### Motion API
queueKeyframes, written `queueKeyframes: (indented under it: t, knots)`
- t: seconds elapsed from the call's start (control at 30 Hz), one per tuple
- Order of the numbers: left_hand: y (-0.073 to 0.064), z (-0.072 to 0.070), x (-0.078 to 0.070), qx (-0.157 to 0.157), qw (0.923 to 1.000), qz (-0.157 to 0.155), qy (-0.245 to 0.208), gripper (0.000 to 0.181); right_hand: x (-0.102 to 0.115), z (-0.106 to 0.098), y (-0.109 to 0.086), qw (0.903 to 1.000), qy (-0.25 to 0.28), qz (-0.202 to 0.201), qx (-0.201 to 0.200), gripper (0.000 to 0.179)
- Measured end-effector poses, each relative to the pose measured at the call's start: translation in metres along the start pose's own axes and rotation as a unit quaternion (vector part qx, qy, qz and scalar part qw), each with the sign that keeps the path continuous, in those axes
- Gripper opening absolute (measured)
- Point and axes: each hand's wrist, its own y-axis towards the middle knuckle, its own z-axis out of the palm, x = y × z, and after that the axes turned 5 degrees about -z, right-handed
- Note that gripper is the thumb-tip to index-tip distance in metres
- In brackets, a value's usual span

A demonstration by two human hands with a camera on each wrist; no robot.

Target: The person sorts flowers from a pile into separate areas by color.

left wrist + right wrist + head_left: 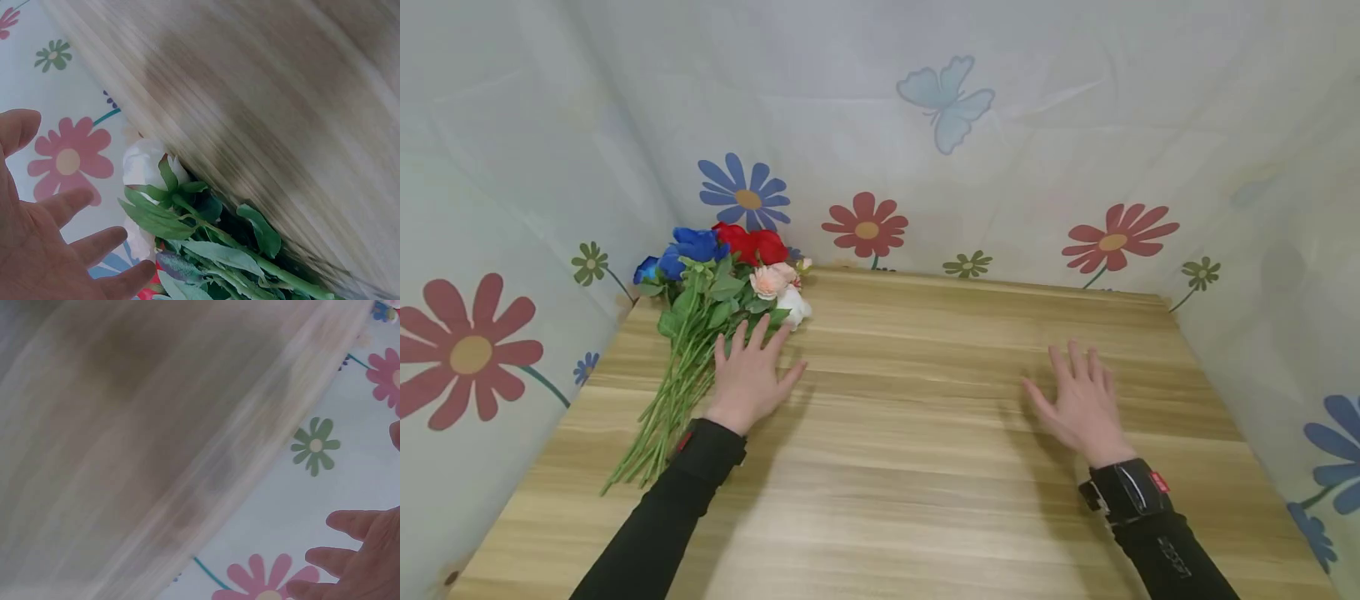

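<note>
A bunch of artificial flowers lies at the left of the table, blooms toward the back. Its blue roses (692, 247), red roses (751, 243), pale pink flower (769, 282) and white rose (794, 307) top long green stems (658, 417). My left hand (748, 377), fingers spread, overlaps the bunch's right side in the head view. In the left wrist view the white rose (147, 165) and green leaves (219, 256) show beside its fingers. Farther right, my right hand (1084, 406) hovers over bare wood with spread fingers and holds nothing.
The wooden table (910, 467) has a raised strip along its back edge. A pale curtain (820, 83) printed with flowers and a butterfly hangs behind it and along both sides. Black wrist bands (1131, 492) and dark sleeves (655, 525) cover the arms.
</note>
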Motion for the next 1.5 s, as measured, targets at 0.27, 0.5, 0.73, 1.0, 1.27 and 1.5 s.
queueKeyframes:
  t: [0.27, 0.5, 0.73, 1.0, 1.27, 1.5]
  knots:
    - [0.003, -0.008, 0.0, -0.002, 1.0, 0.002, 0.007, 0.063, 0.02, -0.001, 0.011, 0.997, 0.016, -0.042, -0.062, 0.07]
    - [0.002, -0.016, 0.006, -0.015, 0.9999, 0.002, -0.002, 0.055, 0.05, 0.005, 0.023, 0.9852, 0.061, -0.097, -0.127, 0.052]
    - [0.0, -0.026, 0.018, -0.04, 0.9992, 0.007, 0.0, 0.042, 0.085, 0.01, 0.035, 0.9723, 0.162, -0.12, -0.118, 0.042]
    - [-0.011, -0.036, 0.04, -0.061, 0.9981, 0.001, -0.008, 0.024, 0.127, 0.015, 0.044, 0.9344, 0.341, -0.091, -0.048, 0.035]
    - [-0.019, -0.06, 0.06, -0.056, 0.9968, -0.054, -0.019, 0.017, 0.163, 0.017, 0.049, 0.8591, 0.51, -0.032, 0.03, 0.031]
    - [-0.018, -0.074, 0.079, -0.047, 0.9956, -0.079, -0.014, 0.021, 0.184, 0.017, 0.056, 0.791, 0.609, 0.008, 0.063, 0.033]
